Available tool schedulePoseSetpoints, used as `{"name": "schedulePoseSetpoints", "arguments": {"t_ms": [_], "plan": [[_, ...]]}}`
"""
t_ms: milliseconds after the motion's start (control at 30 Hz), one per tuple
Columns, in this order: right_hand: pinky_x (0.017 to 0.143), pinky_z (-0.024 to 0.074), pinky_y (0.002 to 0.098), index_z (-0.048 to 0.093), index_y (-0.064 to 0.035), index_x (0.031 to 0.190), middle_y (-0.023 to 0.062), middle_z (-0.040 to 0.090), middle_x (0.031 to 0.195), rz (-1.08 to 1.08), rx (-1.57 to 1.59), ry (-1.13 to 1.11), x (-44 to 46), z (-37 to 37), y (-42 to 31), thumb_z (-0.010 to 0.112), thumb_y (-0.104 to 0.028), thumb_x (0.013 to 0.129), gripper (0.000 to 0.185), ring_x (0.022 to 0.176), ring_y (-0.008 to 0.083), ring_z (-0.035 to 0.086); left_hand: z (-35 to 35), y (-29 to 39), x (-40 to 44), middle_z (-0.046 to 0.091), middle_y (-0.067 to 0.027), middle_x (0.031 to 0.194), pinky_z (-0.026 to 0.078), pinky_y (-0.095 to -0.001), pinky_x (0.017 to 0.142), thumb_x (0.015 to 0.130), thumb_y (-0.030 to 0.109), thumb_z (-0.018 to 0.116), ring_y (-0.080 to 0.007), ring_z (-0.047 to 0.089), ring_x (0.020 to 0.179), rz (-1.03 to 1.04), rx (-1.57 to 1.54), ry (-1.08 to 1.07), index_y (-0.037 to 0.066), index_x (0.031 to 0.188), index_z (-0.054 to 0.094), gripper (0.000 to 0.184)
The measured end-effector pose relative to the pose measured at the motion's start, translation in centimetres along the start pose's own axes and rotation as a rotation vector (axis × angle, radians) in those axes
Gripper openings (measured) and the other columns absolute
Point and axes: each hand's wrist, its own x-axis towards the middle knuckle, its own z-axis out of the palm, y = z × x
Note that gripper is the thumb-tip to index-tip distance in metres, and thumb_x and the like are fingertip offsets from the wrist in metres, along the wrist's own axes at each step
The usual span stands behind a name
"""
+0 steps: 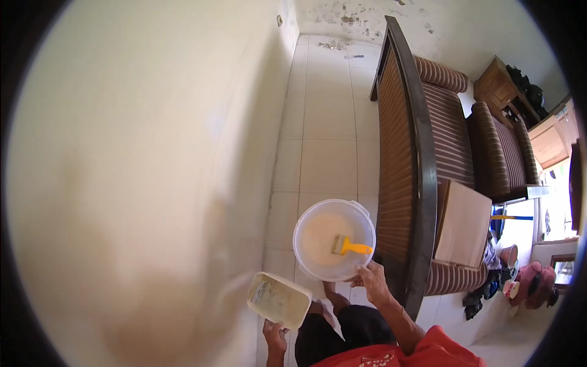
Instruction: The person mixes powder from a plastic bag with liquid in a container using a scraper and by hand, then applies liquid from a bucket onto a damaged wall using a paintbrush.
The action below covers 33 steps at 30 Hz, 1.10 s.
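Observation:
My left hand point(275, 335) grips the lower edge of a cream rectangular container point(295, 301), tilted beside the wall; grey smears mark its inside. My right hand point(371, 281) pinches the rim of a round, whitish plastic tub point(304, 264), up and to the right of that container. A pale, cream-coloured layer shows on the tub's bottom. Inside the tub lies a paintbrush point(354, 247) with a yellow handle pointing toward the right rim and bristles toward the middle. Neither hand touches the brush. The tub and the container are close together.
A pale wall point(140, 153) runs along the left. White floor tiles point(328, 116) form a narrow strip beside a striped sofa point(449, 131) with a dark wooden frame. Cardboard point(463, 223) leans on the sofa. Bags and a bucket point(509, 255) stand at far right.

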Motion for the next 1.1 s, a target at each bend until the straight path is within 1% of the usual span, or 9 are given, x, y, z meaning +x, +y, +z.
{"name": "schedulePoseSetpoints", "arguments": {"t_ms": [33,133,367,467,533,700,800,867,1100], "plan": [[0.062,0.0544,0.0266,0.060,0.0052,0.114,0.0138,0.070,0.091,0.007,0.004,0.027,1.5,0.2,-1.1,0.051,-0.018,0.095,0.031,0.075,0.0178,0.069,1.9,2.8,2.4,0.060,-0.0123,0.115,0.059,-0.0405,0.076,0.079,0.008,0.058,-0.0247,0.065,0.100,-0.297,-0.328,0.105,0.003,0.122,0.051,0.044],[0.058,0.0556,0.0282,0.062,0.0107,0.108,0.0161,0.070,0.090,-0.024,0.078,0.101,5.2,1.3,-6.3,0.054,-0.012,0.091,0.030,0.069,0.0192,0.069,5.0,5.4,9.0,0.062,-0.0093,0.114,0.058,-0.0404,0.077,0.079,0.009,0.059,-0.0232,0.065,0.100,-0.291,-0.311,0.030,0.005,0.122,0.052,0.043],[0.058,0.0534,0.0283,0.063,0.0117,0.105,0.0155,0.070,0.085,-0.074,0.086,0.191,15.7,2.0,-16.0,0.053,-0.017,0.091,0.033,0.069,0.0181,0.069,11.2,11.2,24.3,0.060,-0.0089,0.115,0.052,-0.0432,0.084,0.081,0.010,0.062,-0.0226,0.061,0.104,-0.341,-0.197,-0.110,0.008,0.124,0.053,0.044],[0.061,0.0538,0.0277,0.063,0.0050,0.108,0.0130,0.070,0.086,-0.098,0.083,0.190,21.3,2.0,-20.4,0.052,-0.023,0.094,0.033,0.068,0.0161,0.067,13.9,13.2,31.5,0.063,-0.0092,0.113,0.057,-0.0398,0.079,0.082,0.011,0.062,-0.0217,0.066,0.097,-0.352,-0.078,-0.154,0.004,0.116,0.054,0.036],[0.061,0.0536,0.0277,0.063,0.0050,0.108,0.0128,0.070,0.086,-0.129,0.118,0.217,25.1,2.3,-23.7,0.051,-0.023,0.094,0.033,0.069,0.0161,0.067,17.5,15.8,37.0,0.062,-0.0104,0.113,0.057,-0.0409,0.082,0.082,0.008,0.061,-0.0229,0.066,0.098,-0.319,-0.258,-0.222,0.003,0.119,0.053,0.038],[0.059,0.0525,0.0256,0.062,0.0094,0.107,0.0134,0.069,0.081,-0.116,0.177,0.286,31.7,1.5,-31.0,0.054,-0.024,0.093,0.037,0.067,0.0142,0.066,23.7,20.4,43.8,0.061,-0.0115,0.115,0.057,-0.0443,0.088,0.082,0.007,0.059,-0.0250,0.064,0.105,-0.347,-0.168,-0.214,0.001,0.121,0.051,0.040],[0.059,0.0528,0.0255,0.062,0.0088,0.110,0.0142,0.070,0.084,-0.092,0.197,0.309,38.3,0.4,-36.1,0.055,-0.022,0.093,0.036,0.066,0.0139,0.066,27.8,24.6,49.6,0.061,-0.0118,0.117,0.056,-0.0453,0.089,0.083,0.006,0.058,-0.0258,0.064,0.107,-0.352,-0.134,-0.227,0.001,0.123,0.051,0.041],[0.059,0.0530,0.0253,0.061,0.0081,0.111,0.0144,0.070,0.087,-0.192,0.207,0.182,42.9,-1.5,-38.5,0.055,-0.022,0.093,0.035,0.066,0.0148,0.066,31.9,25.9,54.0,0.061,-0.0120,0.117,0.056,-0.0453,0.089,0.083,0.006,0.057,-0.0260,0.064,0.107,-0.354,-0.147,-0.242,0.001,0.124,0.050,0.042],[0.058,0.0514,0.0263,0.063,0.0032,0.110,0.0108,0.070,0.087,-0.095,0.140,0.279,55.9,-2.8,-52.5,0.054,-0.024,0.093,0.033,0.065,0.0141,0.064,44.0,34.2,66.3,0.060,-0.0104,0.118,0.052,-0.0455,0.091,0.082,0.010,0.060,-0.0252,0.062,0.108,-0.321,-0.194,-0.164,0.004,0.128,0.050,0.048]]}}
